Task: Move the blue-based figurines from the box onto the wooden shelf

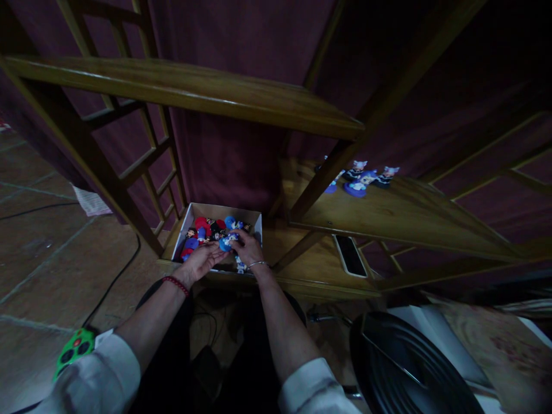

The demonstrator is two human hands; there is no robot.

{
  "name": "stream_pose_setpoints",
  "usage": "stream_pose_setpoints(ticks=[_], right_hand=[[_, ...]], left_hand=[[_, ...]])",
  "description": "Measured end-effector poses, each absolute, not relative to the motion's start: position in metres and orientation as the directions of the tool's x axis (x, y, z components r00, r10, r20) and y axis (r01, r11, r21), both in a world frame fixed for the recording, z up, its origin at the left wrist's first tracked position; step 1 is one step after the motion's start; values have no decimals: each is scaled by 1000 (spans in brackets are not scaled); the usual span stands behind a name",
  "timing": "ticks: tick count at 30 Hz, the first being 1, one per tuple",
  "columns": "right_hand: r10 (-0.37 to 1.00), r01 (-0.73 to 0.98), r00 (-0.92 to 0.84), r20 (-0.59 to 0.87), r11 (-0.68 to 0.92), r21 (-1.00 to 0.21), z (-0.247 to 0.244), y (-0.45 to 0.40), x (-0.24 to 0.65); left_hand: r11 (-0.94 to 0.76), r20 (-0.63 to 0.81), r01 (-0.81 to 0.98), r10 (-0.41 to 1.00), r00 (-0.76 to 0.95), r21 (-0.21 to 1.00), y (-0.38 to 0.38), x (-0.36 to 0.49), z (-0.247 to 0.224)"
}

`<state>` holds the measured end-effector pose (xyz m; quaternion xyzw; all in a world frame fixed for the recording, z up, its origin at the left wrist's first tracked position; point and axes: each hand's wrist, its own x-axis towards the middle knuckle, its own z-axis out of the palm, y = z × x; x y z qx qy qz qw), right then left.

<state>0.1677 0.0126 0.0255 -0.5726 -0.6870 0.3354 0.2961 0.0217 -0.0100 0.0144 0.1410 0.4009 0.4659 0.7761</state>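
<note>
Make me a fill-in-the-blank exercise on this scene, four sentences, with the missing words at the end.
1. The right hand grips a figurine whose round base is ____ in colour.
2. The beaded bracelet worn near the left hand is ____ in colour.
3. In the picture, the phone lies to the ____ of the box.
4. At the picture's lower left, the device with dark round parts is mostly ____ in colour.

Missing words: blue; red; right; green.

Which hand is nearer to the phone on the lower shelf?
Right. The right hand, holding a blue-based figurine at the white-walled box, is to the left of the phone; the left hand, palm up, is farther left.
</note>
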Motion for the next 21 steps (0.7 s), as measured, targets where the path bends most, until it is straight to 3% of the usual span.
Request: stream_pose_setpoints(ticks=[8, 13, 21], right_hand=[[978, 726, -210, -11, 148, -671, 23, 10, 168], [968, 782, -249, -39, 177, -598, 19, 9, 167], [962, 852, -262, -81, 191, -487, 18, 7, 165]], left_hand=[[576, -557, -539, 801, 220, 615, -9, 24, 10], [542, -518, -494, 832, 200, 680, -9, 27, 5], [544, -539, -269, 836, 99, 795, -6, 35, 0]])
